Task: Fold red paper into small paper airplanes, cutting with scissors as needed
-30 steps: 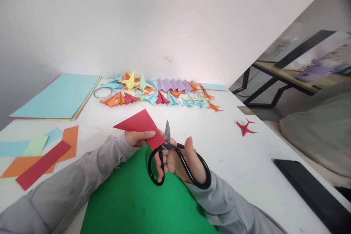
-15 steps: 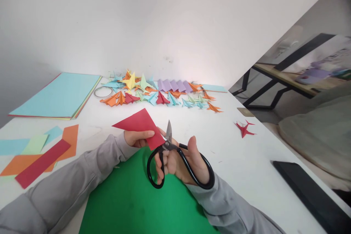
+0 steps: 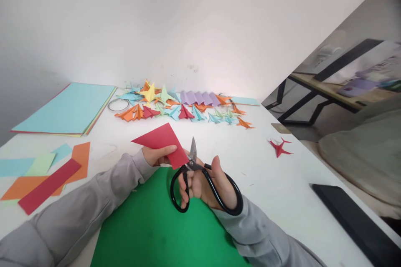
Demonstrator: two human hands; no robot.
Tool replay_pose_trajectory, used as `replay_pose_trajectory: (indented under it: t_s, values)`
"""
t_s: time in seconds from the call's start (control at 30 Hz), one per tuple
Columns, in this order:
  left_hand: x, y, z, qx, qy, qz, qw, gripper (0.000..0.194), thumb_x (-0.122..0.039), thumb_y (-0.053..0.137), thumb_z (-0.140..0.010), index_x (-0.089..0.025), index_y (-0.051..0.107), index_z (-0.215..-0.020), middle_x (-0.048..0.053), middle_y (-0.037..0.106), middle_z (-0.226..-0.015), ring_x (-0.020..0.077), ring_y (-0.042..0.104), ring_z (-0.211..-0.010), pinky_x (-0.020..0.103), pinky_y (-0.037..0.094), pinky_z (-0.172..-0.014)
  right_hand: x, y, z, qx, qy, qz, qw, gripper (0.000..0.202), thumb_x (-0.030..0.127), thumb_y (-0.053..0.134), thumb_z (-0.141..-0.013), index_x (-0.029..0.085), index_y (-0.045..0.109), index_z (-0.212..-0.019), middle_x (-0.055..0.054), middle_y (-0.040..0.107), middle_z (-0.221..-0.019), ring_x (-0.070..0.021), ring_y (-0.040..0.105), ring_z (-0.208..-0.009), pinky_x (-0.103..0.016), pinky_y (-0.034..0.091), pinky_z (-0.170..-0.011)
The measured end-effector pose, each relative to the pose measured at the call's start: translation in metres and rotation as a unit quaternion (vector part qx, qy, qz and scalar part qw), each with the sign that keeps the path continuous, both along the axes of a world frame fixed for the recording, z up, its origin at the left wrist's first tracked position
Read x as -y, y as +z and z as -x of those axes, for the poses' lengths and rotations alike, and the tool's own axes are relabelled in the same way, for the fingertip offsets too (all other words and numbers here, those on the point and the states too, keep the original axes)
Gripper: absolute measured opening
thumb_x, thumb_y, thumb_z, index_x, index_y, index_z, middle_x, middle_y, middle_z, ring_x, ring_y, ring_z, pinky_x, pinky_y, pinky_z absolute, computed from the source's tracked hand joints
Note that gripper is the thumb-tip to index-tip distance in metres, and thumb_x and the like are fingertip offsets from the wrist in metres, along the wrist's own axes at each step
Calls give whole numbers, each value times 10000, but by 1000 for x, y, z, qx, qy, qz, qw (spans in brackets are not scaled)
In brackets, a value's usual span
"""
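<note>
Pinched in my left hand (image 3: 158, 154) is a folded piece of red paper (image 3: 166, 135), thumb on top and fingers mostly hidden beneath. My right hand (image 3: 209, 183) holds black-handled scissors (image 3: 193, 164), with fingers through one loop and the thumb side through the other. The blades are parted; one points up in plain sight, and the other is hidden by the paper's lower right corner, which lies at the jaws. A green mat (image 3: 150, 229) is under both hands.
Folded paper planes (image 3: 184, 112) in several colours line the back of the white table. To the left are stacked blue sheets (image 3: 67, 106) and loose strips, one red (image 3: 50, 185). A red folded figure (image 3: 278, 149) and a black flat bar (image 3: 351, 221) lie on the right.
The red paper has shifted slightly right and up with my left hand. The scissor handles have drawn a little closer together.
</note>
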State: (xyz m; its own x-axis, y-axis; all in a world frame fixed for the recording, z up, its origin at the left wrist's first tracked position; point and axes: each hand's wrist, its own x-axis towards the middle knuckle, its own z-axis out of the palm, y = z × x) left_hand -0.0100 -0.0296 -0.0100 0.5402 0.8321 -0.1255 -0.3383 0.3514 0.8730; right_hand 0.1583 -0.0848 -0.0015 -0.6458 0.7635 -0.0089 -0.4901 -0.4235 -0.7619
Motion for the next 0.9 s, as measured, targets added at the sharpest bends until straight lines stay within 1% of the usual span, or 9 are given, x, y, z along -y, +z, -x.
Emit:
replay_pose_trajectory:
  t_s: [0.2,0.27,0.33,0.5,0.63,0.77,0.9]
  values:
    - [0,1,1,-3,-41,7,999,323,-328,589,-761,-63,664,-931,128,705,-788,210,659,-678,304,518,-644,-1,-5,2,-7,3,-2,1000,804,739,328,-714,200,327,-1311,-60,570,-778,-173,567,-573,-356,479,-516]
    - [-1,0,1,1,-52,12,999,323,-332,596,-754,-65,666,-923,127,704,-787,213,659,-690,306,517,-660,-1,-4,2,-8,0,0,1000,811,743,329,-709,212,310,-1321,-58,571,-774,-177,567,-579,-365,480,-519]
    - [-1,0,1,14,-54,24,998,306,-326,603,-747,-75,672,-907,118,705,-779,207,657,-712,293,516,-674,-1,-3,1,-9,-2,5,1000,830,755,304,-704,213,291,-1332,-59,571,-772,-180,566,-584,-377,480,-526]
    - [0,1,1,49,-71,37,996,254,-302,575,-769,-110,672,-904,89,702,-750,181,651,-664,257,504,-614,-1,2,-2,15,4,10,1000,875,781,208,-695,228,206,-1373,-60,570,-772,-188,569,-602,-394,476,-542]
    - [1,5,-1,58,-62,25,996,240,-306,591,-749,-117,672,-872,77,699,-742,177,650,-660,248,501,-605,-1,3,-3,20,7,-1,1000,876,777,146,-701,244,141,-1395,-48,571,-748,-195,581,-649,-390,472,-583]
    - [3,8,-3,70,-60,17,996,253,-307,600,-739,-99,665,-868,87,697,-733,186,652,-650,257,503,-599,-1,1,-3,6,11,-10,1000,877,772,150,-707,242,101,-1403,-37,569,-714,-204,586,-674,-389,468,-601]
    - [5,6,-1,68,-31,53,996,243,-262,582,-764,-89,644,-923,101,701,-763,208,661,-674,296,509,-639,-1,1,-3,11,4,-20,1000,878,773,157,-707,245,84,-1406,-35,568,-703,-209,587,-682,-388,467,-600]
